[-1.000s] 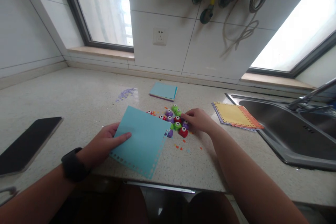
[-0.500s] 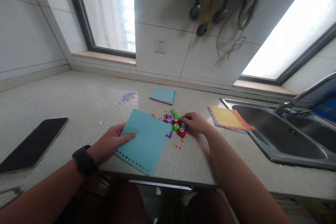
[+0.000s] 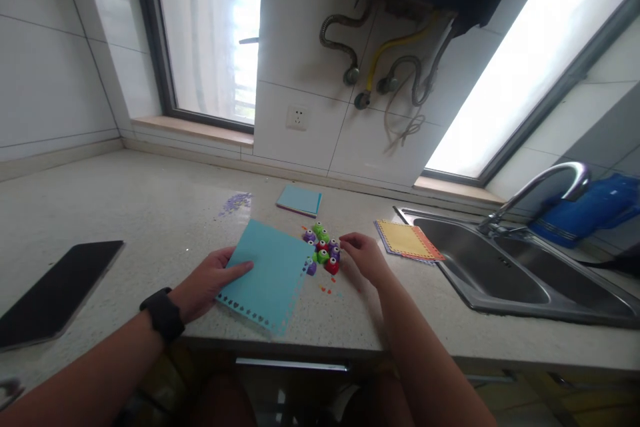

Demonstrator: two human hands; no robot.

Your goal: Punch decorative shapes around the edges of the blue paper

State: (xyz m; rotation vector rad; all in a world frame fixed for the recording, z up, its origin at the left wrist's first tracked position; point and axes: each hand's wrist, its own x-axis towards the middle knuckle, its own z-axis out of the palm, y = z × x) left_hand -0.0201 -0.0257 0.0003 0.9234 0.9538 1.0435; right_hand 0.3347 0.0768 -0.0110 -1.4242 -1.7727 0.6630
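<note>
My left hand (image 3: pixel 217 277) grips a light blue sheet of paper (image 3: pixel 267 273) by its left edge, thumb on top. Small punched shapes run along the sheet's lower and right edges. Just right of it stands a tight cluster of small red, green and purple craft punches (image 3: pixel 323 246) with round, eye-like tops; the sheet hides part of the group. My right hand (image 3: pixel 364 255) hovers at the cluster's right side, fingers loosely bent and apart, with nothing visible in them. Tiny orange and red paper bits (image 3: pixel 326 291) lie in front of the punches.
A stack of blue paper (image 3: pixel 299 200) lies behind the punches. Punched yellow and orange sheets (image 3: pixel 405 239) rest beside the steel sink (image 3: pixel 480 300). Purple confetti (image 3: pixel 236 203) is scattered at the back left, and a dark flat tablet-like object (image 3: pixel 63 290) lies at far left.
The camera view has tilted up and shifted right. My right hand has drawn slightly away from the punches. My left hand still holds the blue sheet.
</note>
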